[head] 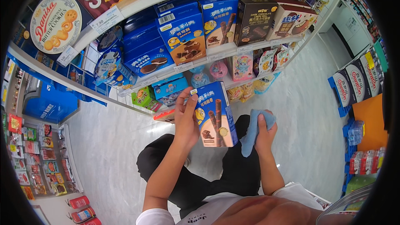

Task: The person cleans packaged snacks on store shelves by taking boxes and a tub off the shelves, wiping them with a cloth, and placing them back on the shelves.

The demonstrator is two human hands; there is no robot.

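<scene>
My left hand [186, 120] grips a blue box of chocolate wafer rolls [215, 115] by its left side, with its printed front facing up to me. In my right hand [266, 131] is a bunched light-blue cloth [251, 134], a short way right of the box and not touching it. A similar blue box of wafer rolls [219, 22] stands on the shelf ahead, between a blue cookie box [182, 37] and a dark chocolate crepe roll box [254, 18]. My fingertips are close to the lower shelf's goods.
The white shelf edge [184, 67] curves across the front. Lower down are blue biscuit boxes [171, 89] and a pink box [242, 67]. Cartons [357, 81] stand on blue pallets at the right. Fire extinguishers [82, 215] and a rack of snack packets [40, 159] are at the left.
</scene>
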